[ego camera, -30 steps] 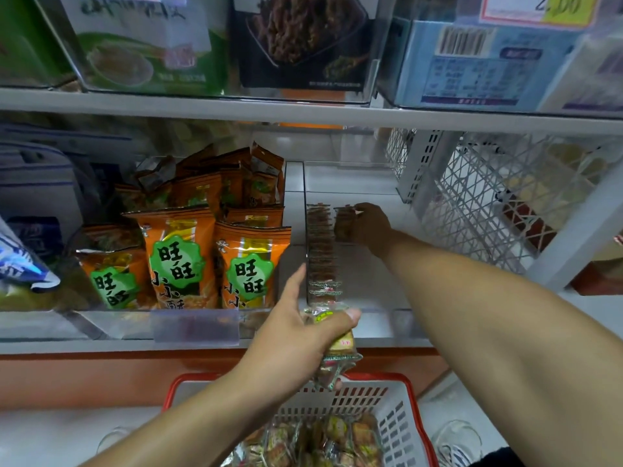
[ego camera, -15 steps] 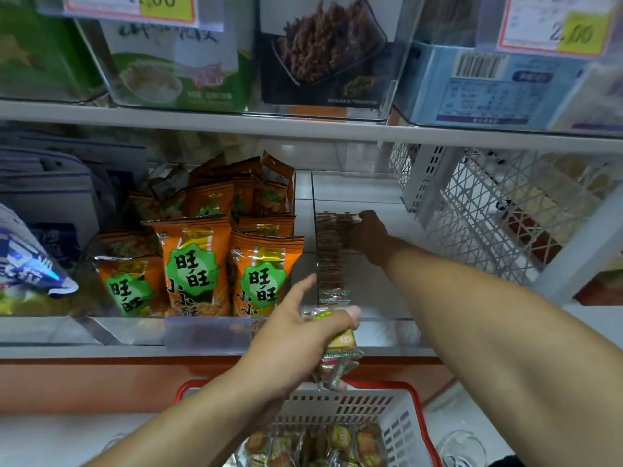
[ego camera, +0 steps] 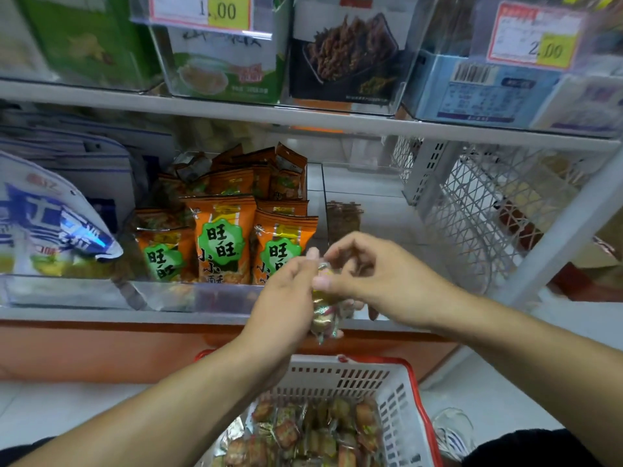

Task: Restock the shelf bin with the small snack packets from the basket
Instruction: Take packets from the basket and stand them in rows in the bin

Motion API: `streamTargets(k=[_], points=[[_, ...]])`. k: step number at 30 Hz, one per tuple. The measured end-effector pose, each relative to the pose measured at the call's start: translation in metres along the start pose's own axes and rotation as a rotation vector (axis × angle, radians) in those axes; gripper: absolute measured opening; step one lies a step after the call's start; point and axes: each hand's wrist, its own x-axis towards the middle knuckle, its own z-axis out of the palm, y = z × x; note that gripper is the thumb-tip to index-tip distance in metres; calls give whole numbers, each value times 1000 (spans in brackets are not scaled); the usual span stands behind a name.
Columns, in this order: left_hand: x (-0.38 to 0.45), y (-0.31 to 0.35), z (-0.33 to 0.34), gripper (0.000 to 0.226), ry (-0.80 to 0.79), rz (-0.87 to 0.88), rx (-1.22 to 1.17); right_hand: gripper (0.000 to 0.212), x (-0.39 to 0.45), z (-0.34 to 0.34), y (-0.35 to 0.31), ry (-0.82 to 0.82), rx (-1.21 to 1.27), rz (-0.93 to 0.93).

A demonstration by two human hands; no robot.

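My left hand (ego camera: 286, 298) grips a small bunch of clear-wrapped snack packets (ego camera: 325, 315) in front of the shelf edge. My right hand (ego camera: 374, 278) meets it there, thumb and fingers pinching the top packet of the bunch. Behind the hands is the clear shelf bin (ego camera: 371, 210), holding a row of brown packets (ego camera: 342, 219) standing along its left wall. Below, the white basket with a red rim (ego camera: 397, 392) holds several more small packets (ego camera: 303, 436).
Orange snack bags (ego camera: 222, 237) fill the bin to the left, with a blue-and-white bag (ego camera: 50, 230) further left. A white wire rack (ego camera: 478, 210) stands right of the bin. The upper shelf (ego camera: 303, 119) overhangs with boxed goods and price tags.
My right hand has drawn back out of the bin to the packets in my left hand. The left hand has risen slightly. The view tilted upward.
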Motion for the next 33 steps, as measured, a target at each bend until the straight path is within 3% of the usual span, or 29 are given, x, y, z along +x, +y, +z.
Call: streamTargets(k=[3,6,7,10,15,23,28,33], points=[[-2,2,-5,42,-32,-97,-70,44,-12,13,7,23,80,72],[-2,4,-9,33,-202,-191,-202,39,-12,14,14,-12,389,210],[0,3,-12,42,-239,-201,-228,40,-13,12,17,-22,477,239],[0,4,-21,64,-316,-155,-162,44,-14,2,22,-36,646,270],[-2,1,-32,67,-364,-75,-153,50,-16,-12,28,-57,755,212],[-3,4,-34,69,-311,93,-51,47,-23,-21,30,-73,734,117],[-5,4,-30,75,-336,121,-18,47,-25,-15,32,18,537,94],[-8,8,-30,90,-388,127,22,40,-27,-15,33,-186,521,223]])
